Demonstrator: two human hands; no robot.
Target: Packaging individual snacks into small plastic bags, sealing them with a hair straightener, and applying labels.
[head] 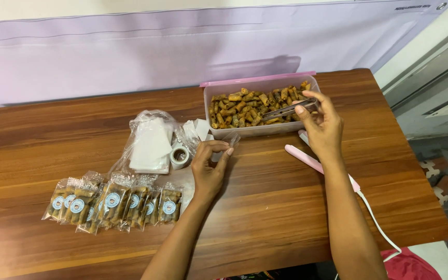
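My left hand (pixel 209 165) holds a small clear plastic bag (pixel 230 139) pinched between thumb and fingers, just in front of a clear plastic container (pixel 257 129) full of small brown rolled snacks (pixel 239 106). My right hand (pixel 321 124) grips metal tongs (pixel 286 110), whose tips reach into the snacks at the container's right side.
A row of several filled, sticker-sealed bags (pixel 115 202) lies at the front left of the wooden table (pixel 265 207). A clear bag of empty pouches (pixel 150 142) and a tape roll (pixel 180 155) sit left of my left hand. A pink sealing tool (pixel 307 159) with a white cord lies under my right forearm.
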